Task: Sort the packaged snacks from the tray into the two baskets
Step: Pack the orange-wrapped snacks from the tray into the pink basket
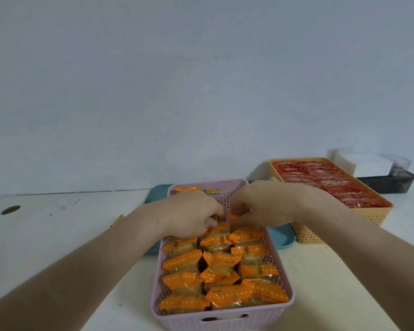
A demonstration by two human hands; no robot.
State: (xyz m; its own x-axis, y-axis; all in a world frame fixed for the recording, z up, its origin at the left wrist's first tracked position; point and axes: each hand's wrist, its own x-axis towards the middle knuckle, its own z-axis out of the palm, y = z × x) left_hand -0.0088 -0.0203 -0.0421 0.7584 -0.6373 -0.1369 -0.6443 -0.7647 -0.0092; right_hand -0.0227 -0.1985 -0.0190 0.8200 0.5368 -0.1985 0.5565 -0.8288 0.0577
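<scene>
As lilac basket (222, 318), lower centre, holds orange snacks (222, 259) in close rows, and yellow basket (373, 218), right of frame, holds red packets (320, 177), sorting judged near complete. Teal tray (281, 237) lies under lilac basket; visible parts show no snacks, remainder hidden. Left hand (191, 213) and right hand (263, 204) palm-down over basket middle, close together. Left fingers (213, 219) curled, pinching orange packet (233, 217). Right fingers tucked beneath palm: grip cannot be told.

Plain office-like workroom: white desk (45, 235) with cable hole (10, 209), bare wall (177, 91)
</scene>
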